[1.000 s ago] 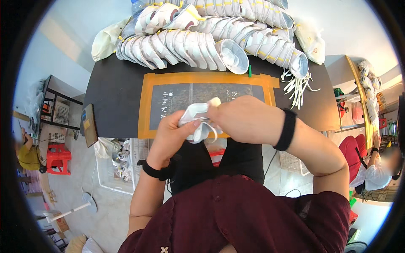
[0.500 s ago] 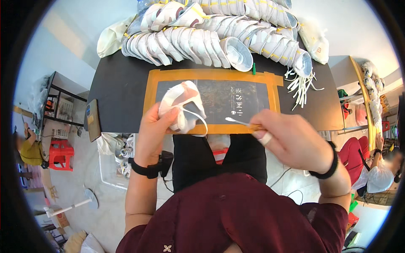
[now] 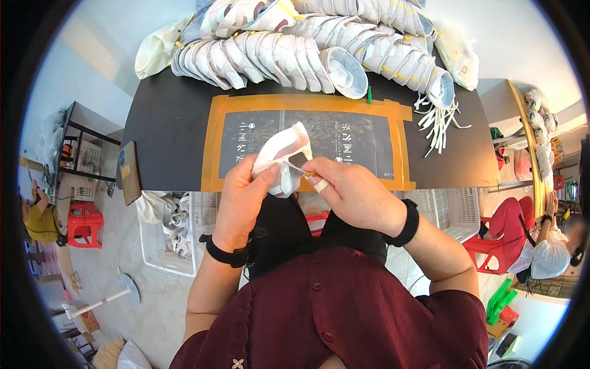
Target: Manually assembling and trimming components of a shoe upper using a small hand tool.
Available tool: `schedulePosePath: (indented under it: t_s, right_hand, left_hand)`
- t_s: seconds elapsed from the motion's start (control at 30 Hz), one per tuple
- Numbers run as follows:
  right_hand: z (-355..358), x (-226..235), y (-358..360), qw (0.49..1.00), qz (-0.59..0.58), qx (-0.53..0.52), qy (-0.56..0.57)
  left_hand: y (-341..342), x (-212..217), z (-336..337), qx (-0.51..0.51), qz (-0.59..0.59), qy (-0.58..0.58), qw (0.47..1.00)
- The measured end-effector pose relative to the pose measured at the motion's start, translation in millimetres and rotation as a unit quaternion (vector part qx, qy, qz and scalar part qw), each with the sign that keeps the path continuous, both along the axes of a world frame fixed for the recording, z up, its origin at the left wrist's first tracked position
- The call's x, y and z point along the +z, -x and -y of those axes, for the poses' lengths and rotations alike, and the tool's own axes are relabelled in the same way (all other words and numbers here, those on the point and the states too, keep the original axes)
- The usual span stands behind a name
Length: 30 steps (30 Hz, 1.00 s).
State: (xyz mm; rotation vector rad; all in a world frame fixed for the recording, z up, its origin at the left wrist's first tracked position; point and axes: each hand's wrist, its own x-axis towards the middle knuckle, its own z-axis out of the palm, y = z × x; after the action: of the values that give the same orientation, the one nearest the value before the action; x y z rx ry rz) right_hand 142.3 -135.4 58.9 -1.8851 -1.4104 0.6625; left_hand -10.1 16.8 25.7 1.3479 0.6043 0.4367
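A white shoe upper (image 3: 284,146) is pinched between the thumb and fingers of my left hand (image 3: 241,195), its curved top pointing away from me. Closed around a small tool with a thin metal shaft (image 3: 297,167) and a brownish handle is my right hand (image 3: 353,194). The shaft reaches to the opening of the upper, and my two hands are close together. The shaft's far tip cannot be made out against the upper. A pale wrap circles one finger of my right hand.
Nested rows of shoe uppers (image 3: 258,61) lie across the back of the dark table (image 3: 163,123). White laces (image 3: 437,126) hang loose at the right. Tape frames a dark mat (image 3: 246,126). A phone (image 3: 129,172) sits at the left edge. White crates (image 3: 458,209) stand below.
My right hand has moved left, bringing the tool from over the mat to the shoe upper. My left hand and the upper have shifted slightly right.
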Motion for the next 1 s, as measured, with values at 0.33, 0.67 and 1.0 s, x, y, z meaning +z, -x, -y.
schedulePosePath:
  t_s: [0.33,0.67,1.0]
  right_hand:
    - [-5,-13,0,0.999,0.025,-0.015,-0.028]
    - [-19,-20,0,0.999,0.006,-0.024,-0.048]
    - [-20,-19,-3,0.999,0.015,-0.012,-0.033]
  left_hand:
    - [-4,-7,-4,0.003,0.013,0.019,1.0]
    - [-10,-9,-13,0.026,0.011,0.057,0.998]
    - [-9,-16,-17,0.015,-0.009,0.022,1.0]
